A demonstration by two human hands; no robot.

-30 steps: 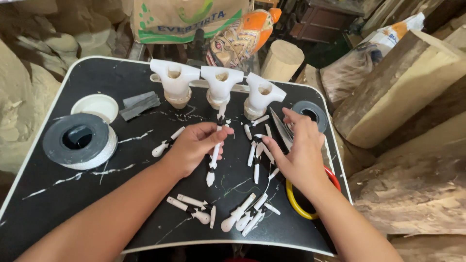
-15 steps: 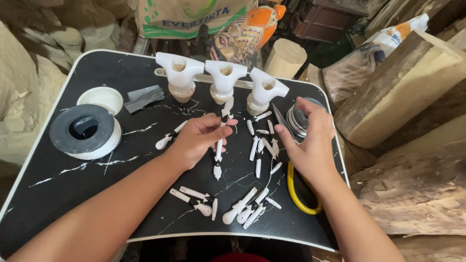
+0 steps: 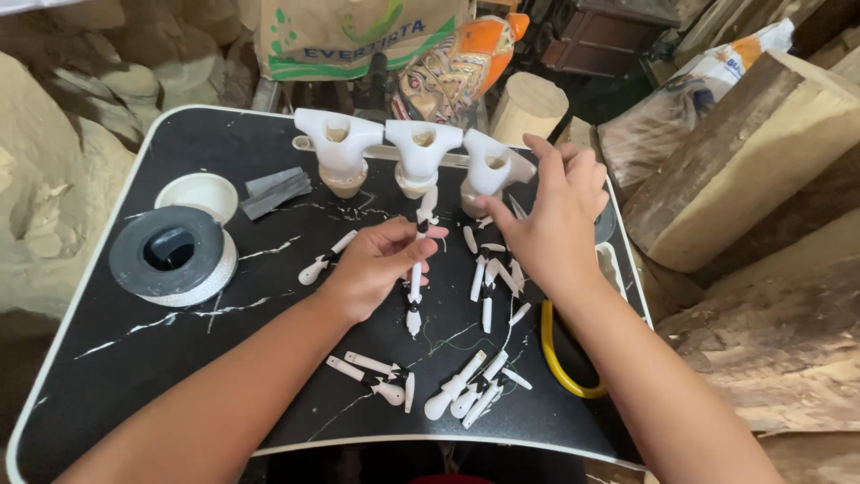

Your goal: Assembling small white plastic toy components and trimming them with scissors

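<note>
My left hand (image 3: 372,269) pinches a chain of small white stick pieces (image 3: 415,282) that hangs down over the black marbled tray table (image 3: 134,358). My right hand (image 3: 551,215) is raised with fingers spread, its fingertips at the rightmost of three white T-shaped carved pieces (image 3: 485,168). The other two carved pieces (image 3: 338,148) (image 3: 421,152) stand to the left of it in a row at the tray's far edge. Loose white stick pieces (image 3: 491,278) lie between my hands. More white stick pieces (image 3: 466,393) (image 3: 372,376) lie near the front edge.
A grey tape roll (image 3: 170,255), a white round lid (image 3: 202,193) and grey sheets (image 3: 276,188) lie at the left. A yellow loop (image 3: 557,358) sits by my right wrist. Wooden blocks (image 3: 743,152), a painted carved figure (image 3: 457,63) and a bag (image 3: 358,31) surround the tray.
My right hand has risen from the tray's right side toward the rightmost T-shaped piece. My left hand keeps hold of the white chain and has shifted slightly.
</note>
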